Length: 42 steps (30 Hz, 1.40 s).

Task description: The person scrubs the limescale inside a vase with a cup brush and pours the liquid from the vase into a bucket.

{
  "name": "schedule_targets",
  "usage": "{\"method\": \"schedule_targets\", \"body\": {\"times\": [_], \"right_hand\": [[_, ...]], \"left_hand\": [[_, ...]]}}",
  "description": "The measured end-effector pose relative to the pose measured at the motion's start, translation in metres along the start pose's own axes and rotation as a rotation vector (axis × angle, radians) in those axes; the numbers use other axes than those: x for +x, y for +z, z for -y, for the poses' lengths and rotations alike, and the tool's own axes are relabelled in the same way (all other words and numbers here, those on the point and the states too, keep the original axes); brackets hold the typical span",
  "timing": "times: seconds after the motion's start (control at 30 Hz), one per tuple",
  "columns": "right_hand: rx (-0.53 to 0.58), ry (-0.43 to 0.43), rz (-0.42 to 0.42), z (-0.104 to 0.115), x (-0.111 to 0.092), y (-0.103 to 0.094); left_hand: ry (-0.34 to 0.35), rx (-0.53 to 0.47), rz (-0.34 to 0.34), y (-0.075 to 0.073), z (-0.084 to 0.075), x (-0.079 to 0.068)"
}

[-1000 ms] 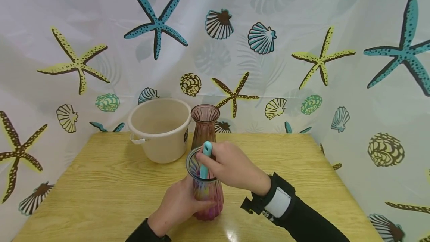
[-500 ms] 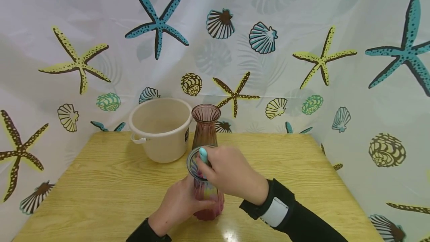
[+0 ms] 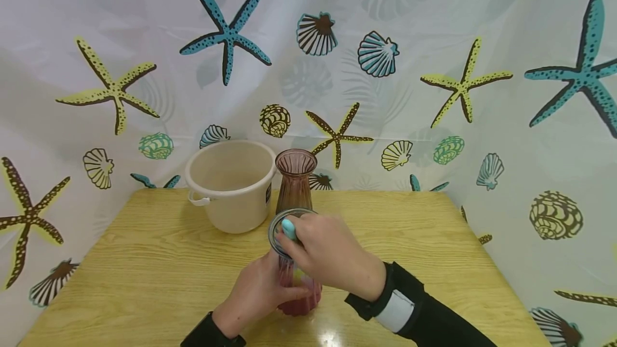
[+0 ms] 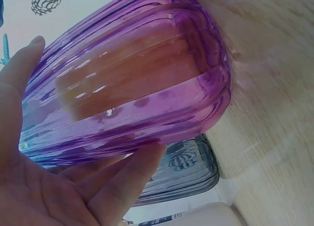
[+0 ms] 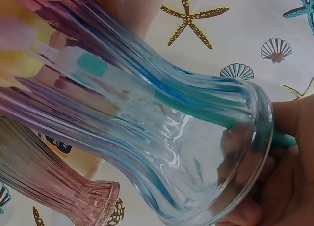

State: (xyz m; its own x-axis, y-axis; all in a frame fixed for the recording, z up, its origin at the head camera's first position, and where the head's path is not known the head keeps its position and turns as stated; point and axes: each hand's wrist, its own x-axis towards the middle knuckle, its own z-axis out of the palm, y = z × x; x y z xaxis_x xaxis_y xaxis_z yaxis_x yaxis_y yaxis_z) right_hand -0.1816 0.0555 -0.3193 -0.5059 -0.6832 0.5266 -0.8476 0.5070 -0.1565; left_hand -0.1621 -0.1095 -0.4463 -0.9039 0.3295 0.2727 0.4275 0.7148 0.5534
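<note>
A ribbed glass vase (image 3: pixel 301 307), purple-pink low down and bluish at its flared mouth, stands on the table. My left hand (image 3: pixel 255 291) grips its body, thumb on one side and fingers on the other in the left wrist view. At the mouth, my right hand (image 3: pixel 332 253) holds the teal handle of a sponge bottle brush (image 3: pixel 288 229). The brush's stem (image 5: pixel 196 105) runs down inside the vase, seen through the glass in the right wrist view. Its yellow-orange sponge head (image 4: pixel 132 78) lies within the purple part, close to the bottom.
Just behind stands a second vase (image 3: pixel 295 189), brownish-pink, partly hidden by the first. Left of that is a cream bucket (image 3: pixel 238 210) with a side handle. A curtain (image 3: pixel 337 84) printed with starfish and shells surrounds the wooden table (image 3: pixel 168 266).
My right hand has moved slightly down toward the vase mouth, pushing the brush deeper, so less of the teal handle shows. The left hand and vase have stayed put.
</note>
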Motion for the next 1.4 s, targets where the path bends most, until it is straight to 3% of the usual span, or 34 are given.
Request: {"method": "schedule_targets", "body": {"times": [0.23,0.4,0.93,1.13,1.4], "right_hand": [[0.029,-0.029,-0.030,-0.002,-0.003,0.000],[0.132,-0.032,-0.031,-0.005,-0.003,0.001],[0.316,0.091,-0.007,-0.017,-0.001,-0.001],[0.262,0.134,-0.033,-0.016,0.002,-0.001],[0.174,0.095,-0.047,-0.012,0.004,-0.004]], "left_hand": [[-0.001,0.017,0.004,0.000,0.000,0.000],[-0.043,0.002,0.035,-0.001,-0.001,0.000],[-0.073,-0.024,0.048,-0.001,0.000,0.002],[-0.077,-0.028,0.049,0.000,0.000,0.003],[-0.090,-0.044,0.041,0.000,0.001,0.002]]}}
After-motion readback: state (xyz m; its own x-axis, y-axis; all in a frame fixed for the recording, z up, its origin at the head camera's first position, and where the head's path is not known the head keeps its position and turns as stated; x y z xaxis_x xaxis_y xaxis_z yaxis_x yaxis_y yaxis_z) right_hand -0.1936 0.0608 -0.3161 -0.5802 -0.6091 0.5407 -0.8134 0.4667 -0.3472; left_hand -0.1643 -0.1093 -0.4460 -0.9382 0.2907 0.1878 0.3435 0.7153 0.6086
